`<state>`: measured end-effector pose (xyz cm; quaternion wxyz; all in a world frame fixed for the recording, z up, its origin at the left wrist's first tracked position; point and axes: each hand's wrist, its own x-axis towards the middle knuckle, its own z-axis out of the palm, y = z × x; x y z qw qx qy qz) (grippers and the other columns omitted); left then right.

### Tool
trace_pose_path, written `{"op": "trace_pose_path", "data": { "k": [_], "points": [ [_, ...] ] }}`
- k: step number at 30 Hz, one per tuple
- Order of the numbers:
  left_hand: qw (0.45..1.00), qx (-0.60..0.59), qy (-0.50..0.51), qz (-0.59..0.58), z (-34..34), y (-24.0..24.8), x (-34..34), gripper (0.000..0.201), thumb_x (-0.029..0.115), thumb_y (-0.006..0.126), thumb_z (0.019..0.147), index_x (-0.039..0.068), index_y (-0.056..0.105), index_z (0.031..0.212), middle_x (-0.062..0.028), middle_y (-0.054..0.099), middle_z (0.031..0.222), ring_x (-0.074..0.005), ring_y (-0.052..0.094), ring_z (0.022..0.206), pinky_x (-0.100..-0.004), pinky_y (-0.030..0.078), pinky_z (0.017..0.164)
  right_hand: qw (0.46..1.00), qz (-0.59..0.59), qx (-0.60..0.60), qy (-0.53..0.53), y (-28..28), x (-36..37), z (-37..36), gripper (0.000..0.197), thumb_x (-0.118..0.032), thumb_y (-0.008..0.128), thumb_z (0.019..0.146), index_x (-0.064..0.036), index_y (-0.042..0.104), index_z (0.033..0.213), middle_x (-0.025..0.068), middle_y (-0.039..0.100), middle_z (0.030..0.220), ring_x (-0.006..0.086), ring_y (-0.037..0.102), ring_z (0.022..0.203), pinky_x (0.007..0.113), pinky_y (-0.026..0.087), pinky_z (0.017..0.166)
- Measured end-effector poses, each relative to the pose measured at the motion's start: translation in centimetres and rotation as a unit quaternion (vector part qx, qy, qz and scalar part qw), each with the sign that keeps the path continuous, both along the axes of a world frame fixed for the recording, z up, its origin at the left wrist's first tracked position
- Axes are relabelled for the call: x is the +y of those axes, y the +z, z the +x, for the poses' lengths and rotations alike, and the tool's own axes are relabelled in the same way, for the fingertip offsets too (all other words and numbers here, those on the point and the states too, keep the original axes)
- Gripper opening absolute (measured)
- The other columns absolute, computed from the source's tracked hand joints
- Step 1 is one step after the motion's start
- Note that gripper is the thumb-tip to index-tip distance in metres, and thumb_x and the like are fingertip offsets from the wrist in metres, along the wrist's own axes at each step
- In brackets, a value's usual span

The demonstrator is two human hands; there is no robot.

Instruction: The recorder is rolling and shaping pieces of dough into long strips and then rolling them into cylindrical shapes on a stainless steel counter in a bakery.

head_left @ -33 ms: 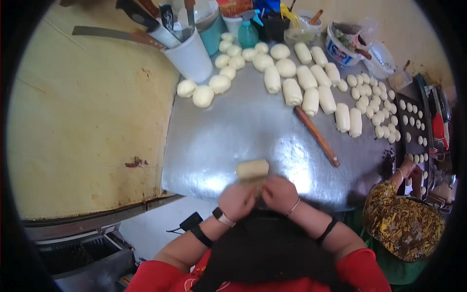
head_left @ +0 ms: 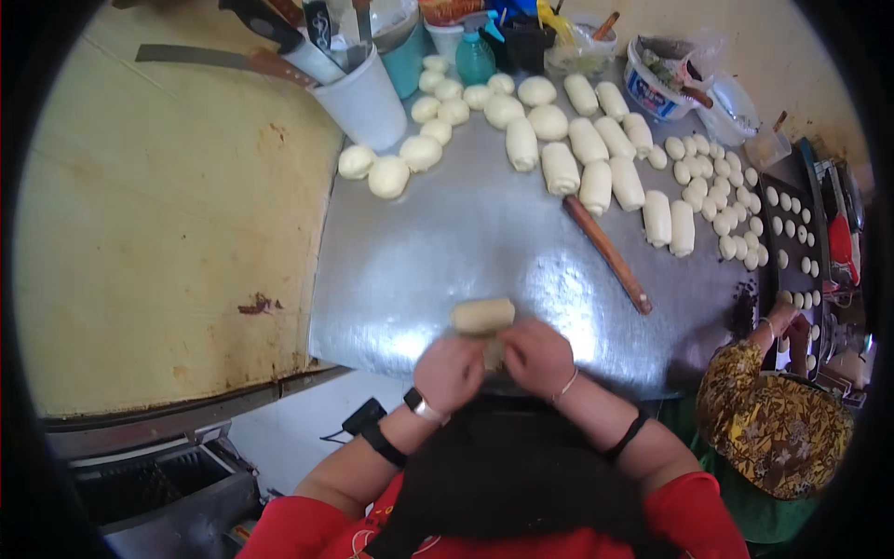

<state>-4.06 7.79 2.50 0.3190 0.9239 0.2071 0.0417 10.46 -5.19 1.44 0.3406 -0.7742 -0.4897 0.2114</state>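
A person's bare hands work at the near edge of a metal table (head_left: 419,252). Left hand (head_left: 450,371) and right hand (head_left: 538,359) face each other, fingers curled in, pinching a narrow flap of dough (head_left: 494,354) between them. Just beyond the flap, a pale dough roll (head_left: 483,315) lies sideways on the table.

Containers line the far side. At left, a tilted white bucket (head_left: 365,110) holds several knives (head_left: 191,57), handles and one long blade sticking out. Behind it stands a teal bucket (head_left: 402,63); then come a teal spray bottle (head_left: 475,61), a black container (head_left: 523,54), a clear tub (head_left: 575,61), and a white tub (head_left: 655,91) with greenish contents and a wooden handle across its rim. At far right, a dark tray (head_left: 794,247) carries small dough balls in rows, one under a co-worker's hand (head_left: 780,317).

Motion blur softens the hands, and the curled fingers cover the flap's edges. The contents of the black container are unclear. The upper edge cuts off some knife handles; the dark fisheye rim closes in at the corners.
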Motion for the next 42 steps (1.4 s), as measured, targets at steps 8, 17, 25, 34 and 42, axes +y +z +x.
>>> {"op": "trace_pose_path", "data": {
  "k": [8,17,25,34,42],
  "points": [
    [0.945,-0.045,0.298,0.125,4.2,-6.9,9.1,0.036,0.017,0.058,0.089,0.001,0.055,0.121,-0.021,0.053,0.125,-0.0384,0.049,0.115,-0.0466,0.037,0.101,0.986,-0.094,-0.137,-0.005,-4.6,11.7,4.5,0.054,-0.046,0.052,0.092,-0.0031,0.058,0.126,0.0167,0.053,0.131,0.0316,0.046,0.126,0.047,0.036,0.105],
    [0.941,0.028,0.246,0.228,1.0,-8.0,8.6,0.051,0.022,0.057,0.089,-0.003,0.047,0.132,-0.0269,0.041,0.14,-0.0437,0.037,0.131,-0.0504,0.029,0.11,0.956,-0.092,-0.195,0.197,-1.4,-0.3,-4.5,0.074,-0.05,0.064,0.082,-0.013,0.043,0.143,0.0136,0.046,0.138,0.0291,0.045,0.124,0.049,0.037,0.097],
    [0.942,0.017,0.244,0.232,1.0,-8.7,9.0,0.05,0.022,0.058,0.085,-0.003,0.05,0.128,-0.0281,0.046,0.137,-0.0437,0.042,0.128,-0.0525,0.031,0.109,0.961,-0.082,-0.108,0.241,-3.2,1.4,-3.7,0.07,-0.022,0.073,0.073,-0.017,0.047,0.138,0.0104,0.057,0.125,0.0281,0.054,0.117,0.047,0.044,0.096],
    [0.935,0.038,0.262,0.234,-0.4,-8.9,8.7,0.05,0.02,0.058,0.086,0.0,0.049,0.131,-0.023,0.042,0.142,-0.0405,0.037,0.132,-0.0512,0.028,0.11,0.912,0.137,-0.023,-0.386,6.8,-4.2,5.0,0.062,-0.021,0.081,0.075,-0.0019,0.047,0.123,0.0208,0.058,0.108,0.0352,0.061,0.1,0.042,0.05,0.087],
    [0.932,0.03,0.25,0.261,1.4,-9.3,9.0,0.05,0.022,0.057,0.087,0.0,0.049,0.131,-0.0228,0.042,0.142,-0.0411,0.037,0.132,-0.052,0.028,0.11,0.781,-0.137,-0.23,-0.564,-1.6,-11.5,13.6,0.074,-0.029,0.077,0.079,-0.0006,0.04,0.136,0.0215,0.043,0.135,0.0388,0.048,0.119,0.045,0.039,0.103]
  ]
}}
